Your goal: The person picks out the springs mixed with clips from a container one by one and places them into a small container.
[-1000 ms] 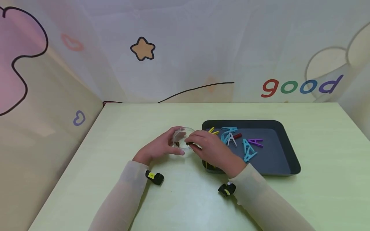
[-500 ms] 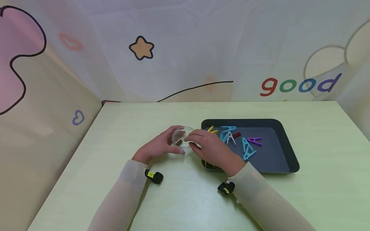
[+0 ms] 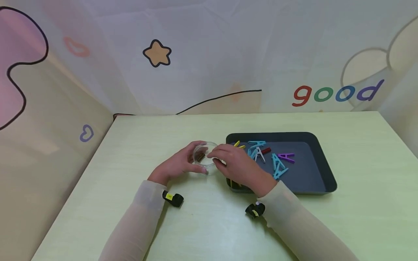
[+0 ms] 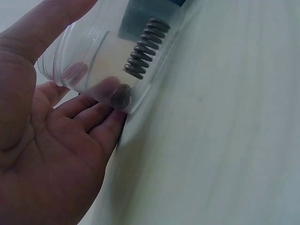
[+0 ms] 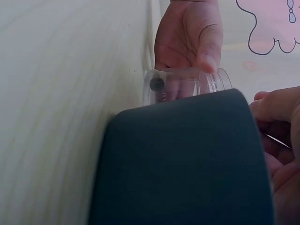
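Note:
My left hand [image 3: 177, 163] grips a clear plastic jar [image 4: 96, 42] between thumb and fingers, holding it at the table surface. Two dark coil springs are inside: one spring [image 4: 146, 49] lies slanted along the wall, and the other spring [image 4: 121, 96] is seen end-on. Over the jar's mouth, my right hand [image 3: 240, 165] has loosely bent fingers, their tips at the rim. Nothing shows between them, though the far side of the fingers is hidden in the head view.
Right of the jar stands a dark grey tray [image 3: 303, 170]. It holds light blue clothespins [image 3: 278, 167], a purple clothespin [image 3: 286, 157], a white clothespin [image 3: 259, 154], yellow clothespins [image 3: 241, 146] and a dark red ribbed piece [image 3: 266, 150]. My right forearm crosses its near left corner.
One second ago the right fingers pinched a dark spring at the jar's mouth. They have let go of it into the jar. The left hand keeps its grip.

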`<action>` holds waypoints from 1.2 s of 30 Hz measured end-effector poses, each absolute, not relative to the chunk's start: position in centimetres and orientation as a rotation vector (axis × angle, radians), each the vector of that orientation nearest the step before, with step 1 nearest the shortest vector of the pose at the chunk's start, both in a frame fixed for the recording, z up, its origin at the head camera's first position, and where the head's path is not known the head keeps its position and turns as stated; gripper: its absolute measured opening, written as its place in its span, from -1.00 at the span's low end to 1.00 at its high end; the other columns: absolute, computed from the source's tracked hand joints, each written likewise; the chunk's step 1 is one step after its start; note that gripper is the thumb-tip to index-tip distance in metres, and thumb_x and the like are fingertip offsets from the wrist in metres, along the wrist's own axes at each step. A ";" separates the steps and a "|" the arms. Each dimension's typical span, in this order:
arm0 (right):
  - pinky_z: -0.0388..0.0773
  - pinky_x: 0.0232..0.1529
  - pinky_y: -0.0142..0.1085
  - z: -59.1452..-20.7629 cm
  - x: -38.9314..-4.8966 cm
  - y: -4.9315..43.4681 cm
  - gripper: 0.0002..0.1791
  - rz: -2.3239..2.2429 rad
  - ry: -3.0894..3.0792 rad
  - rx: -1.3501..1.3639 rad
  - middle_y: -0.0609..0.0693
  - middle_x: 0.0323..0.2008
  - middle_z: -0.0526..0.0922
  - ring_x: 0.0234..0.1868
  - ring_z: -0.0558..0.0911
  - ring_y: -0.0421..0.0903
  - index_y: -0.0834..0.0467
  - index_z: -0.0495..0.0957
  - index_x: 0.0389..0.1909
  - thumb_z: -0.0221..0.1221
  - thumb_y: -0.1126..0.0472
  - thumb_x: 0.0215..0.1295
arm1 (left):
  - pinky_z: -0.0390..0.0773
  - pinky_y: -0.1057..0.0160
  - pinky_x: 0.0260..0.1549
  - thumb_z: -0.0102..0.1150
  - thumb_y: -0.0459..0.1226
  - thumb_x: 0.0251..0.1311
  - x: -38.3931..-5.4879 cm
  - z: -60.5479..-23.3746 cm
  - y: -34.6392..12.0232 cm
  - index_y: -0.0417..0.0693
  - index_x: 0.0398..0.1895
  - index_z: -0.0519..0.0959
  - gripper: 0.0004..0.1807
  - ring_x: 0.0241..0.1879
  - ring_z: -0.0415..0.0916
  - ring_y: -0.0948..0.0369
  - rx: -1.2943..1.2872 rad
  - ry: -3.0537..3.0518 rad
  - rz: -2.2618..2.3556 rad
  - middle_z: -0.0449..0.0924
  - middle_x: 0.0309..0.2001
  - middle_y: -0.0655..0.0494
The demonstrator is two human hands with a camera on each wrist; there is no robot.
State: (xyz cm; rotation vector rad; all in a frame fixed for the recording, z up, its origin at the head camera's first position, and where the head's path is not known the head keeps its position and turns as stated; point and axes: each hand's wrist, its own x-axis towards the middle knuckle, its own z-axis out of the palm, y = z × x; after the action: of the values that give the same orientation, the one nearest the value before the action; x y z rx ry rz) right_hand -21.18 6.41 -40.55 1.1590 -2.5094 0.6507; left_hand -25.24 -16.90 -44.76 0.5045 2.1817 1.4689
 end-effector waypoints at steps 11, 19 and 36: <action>0.65 -0.03 -0.24 -40.3 -21.3 6.6 -0.79 0.704 -2.522 1.141 0.00 -0.11 0.70 -0.05 0.67 -0.09 0.12 0.67 -0.10 0.25 0.29 0.25 | 0.15 -0.01 0.43 0.44 -0.24 0.04 -25.3 -44.9 -17.0 0.36 0.37 0.17 -0.13 0.36 0.24 0.17 0.524 2.198 1.457 0.35 0.33 0.15; 0.67 -0.13 -0.26 -39.8 -21.5 7.2 -0.78 0.797 -2.512 1.113 0.02 -0.14 0.71 -0.15 0.69 -0.07 0.17 0.67 -0.08 0.25 0.27 0.25 | 0.14 0.02 0.44 0.46 -0.22 0.02 -25.3 -44.9 -16.9 0.43 0.34 0.18 -0.14 0.36 0.24 0.22 0.501 2.211 1.445 0.36 0.32 0.25; 0.65 -0.19 -0.31 -38.8 -21.9 8.7 -0.80 0.900 -2.701 1.035 -0.06 -0.26 0.69 -0.29 0.62 -0.17 0.10 0.68 -0.12 0.27 0.17 0.26 | 0.17 0.02 0.43 0.50 -0.18 -0.03 -25.6 -45.2 -17.0 0.37 0.36 0.17 -0.10 0.38 0.24 0.19 0.553 2.214 1.447 0.37 0.34 0.16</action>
State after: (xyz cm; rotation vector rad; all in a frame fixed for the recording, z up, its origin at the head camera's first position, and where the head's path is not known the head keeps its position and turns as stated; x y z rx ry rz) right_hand -21.93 8.74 -38.84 1.0346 -2.7008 0.9003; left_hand -25.58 -17.00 -45.16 0.5529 2.2139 1.4467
